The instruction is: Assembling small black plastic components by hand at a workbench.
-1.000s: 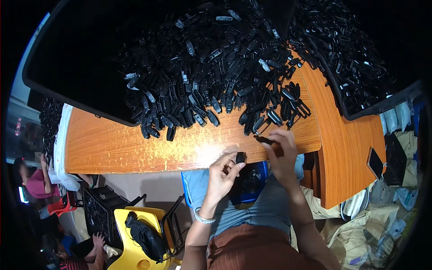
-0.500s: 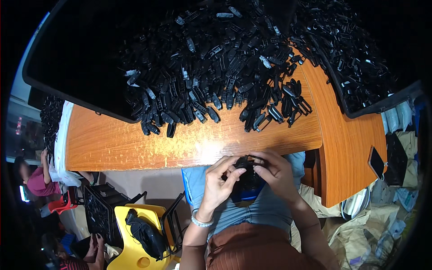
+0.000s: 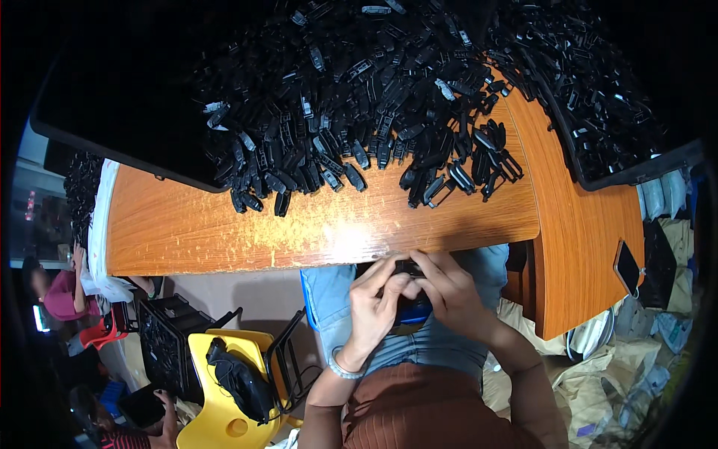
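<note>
My left hand (image 3: 372,301) and my right hand (image 3: 453,301) meet over my lap, just off the table's near edge. Both are closed, fingertips pressed together around a small black plastic part (image 3: 407,267). Fingers cover most of it, so its full shape is hidden. Beneath them, between my thighs, sits a blue container (image 3: 410,328) with dark contents, partly covered by my hands. Past my fingers, a large heap of black plastic clip-like parts (image 3: 329,142) spreads over the wooden table (image 3: 224,232); a few show grey faces.
Black trays flank the heap, a left tray (image 3: 127,166) and a right tray (image 3: 621,179) full of similar parts. A phone (image 3: 627,268) lies at the table's right edge. Left stands a yellow chair (image 3: 198,374) bearing a black bag (image 3: 239,382). Two other people work farther left.
My fingers have drawn closer together over the black part, hiding more of it; the right fingers now bend across its top. The view has shifted slightly.
</note>
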{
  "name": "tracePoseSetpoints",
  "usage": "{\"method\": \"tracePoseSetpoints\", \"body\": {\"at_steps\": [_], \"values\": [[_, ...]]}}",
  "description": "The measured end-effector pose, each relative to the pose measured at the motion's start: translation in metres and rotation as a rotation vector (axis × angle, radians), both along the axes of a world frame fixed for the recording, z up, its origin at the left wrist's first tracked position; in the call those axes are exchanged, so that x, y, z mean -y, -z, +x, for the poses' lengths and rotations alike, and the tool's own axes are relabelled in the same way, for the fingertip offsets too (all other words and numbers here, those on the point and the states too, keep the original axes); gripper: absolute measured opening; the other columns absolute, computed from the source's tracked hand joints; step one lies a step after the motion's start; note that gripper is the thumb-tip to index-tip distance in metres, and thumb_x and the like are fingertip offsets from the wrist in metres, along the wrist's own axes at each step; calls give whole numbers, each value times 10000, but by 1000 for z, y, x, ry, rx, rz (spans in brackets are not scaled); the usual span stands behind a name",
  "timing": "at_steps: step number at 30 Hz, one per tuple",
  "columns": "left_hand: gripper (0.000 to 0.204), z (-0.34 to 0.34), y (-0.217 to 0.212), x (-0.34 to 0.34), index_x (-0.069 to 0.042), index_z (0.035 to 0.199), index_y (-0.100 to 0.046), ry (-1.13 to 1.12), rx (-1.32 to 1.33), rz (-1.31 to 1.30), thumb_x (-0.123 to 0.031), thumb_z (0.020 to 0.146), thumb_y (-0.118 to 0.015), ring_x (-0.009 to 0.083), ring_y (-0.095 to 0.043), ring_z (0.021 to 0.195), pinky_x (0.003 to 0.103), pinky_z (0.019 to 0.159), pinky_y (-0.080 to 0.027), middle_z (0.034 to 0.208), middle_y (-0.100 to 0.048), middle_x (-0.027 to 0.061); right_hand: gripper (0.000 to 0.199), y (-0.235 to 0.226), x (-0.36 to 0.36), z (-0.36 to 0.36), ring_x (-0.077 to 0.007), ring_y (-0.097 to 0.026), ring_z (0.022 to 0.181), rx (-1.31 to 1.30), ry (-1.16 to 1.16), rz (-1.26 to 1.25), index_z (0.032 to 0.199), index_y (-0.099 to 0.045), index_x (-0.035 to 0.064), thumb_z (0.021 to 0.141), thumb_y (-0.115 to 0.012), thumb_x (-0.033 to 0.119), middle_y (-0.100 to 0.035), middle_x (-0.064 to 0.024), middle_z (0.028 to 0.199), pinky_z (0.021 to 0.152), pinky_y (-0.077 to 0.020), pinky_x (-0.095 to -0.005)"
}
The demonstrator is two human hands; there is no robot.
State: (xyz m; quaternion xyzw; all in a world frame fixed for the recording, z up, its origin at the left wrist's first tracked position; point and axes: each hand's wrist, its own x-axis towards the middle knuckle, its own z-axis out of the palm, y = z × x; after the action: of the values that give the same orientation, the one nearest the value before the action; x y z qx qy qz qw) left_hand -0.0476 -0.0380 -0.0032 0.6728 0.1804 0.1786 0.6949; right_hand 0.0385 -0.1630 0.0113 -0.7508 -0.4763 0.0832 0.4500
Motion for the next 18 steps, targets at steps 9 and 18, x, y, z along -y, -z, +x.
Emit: {"method": "tracePoseSetpoints", "body": {"at_steps": [9, 18], "values": [[277, -8, 14, -13, 43, 1041, -637, 160, 30, -566, -92, 801, -665, 145, -550, 870, 234, 800, -417, 978, -595, 91, 219, 18, 10, -3, -108, -540, 786, -823, 57, 321, 1020, -635, -19, 805, -629, 22, -549, -61, 907, 678, -449, -246], [231, 40, 3, -65, -5, 1040, -633, 76, 21, 494, -44, 815, -601, 173, -583, 774, 285, 656, -472, 878, -607, 128, 122, 27, 17, 25, -213, -582, 690, -520, 204, 143, 895, -651, -25, 812, -562, -16, -591, -127, 819, 655, -462, -314]]}}
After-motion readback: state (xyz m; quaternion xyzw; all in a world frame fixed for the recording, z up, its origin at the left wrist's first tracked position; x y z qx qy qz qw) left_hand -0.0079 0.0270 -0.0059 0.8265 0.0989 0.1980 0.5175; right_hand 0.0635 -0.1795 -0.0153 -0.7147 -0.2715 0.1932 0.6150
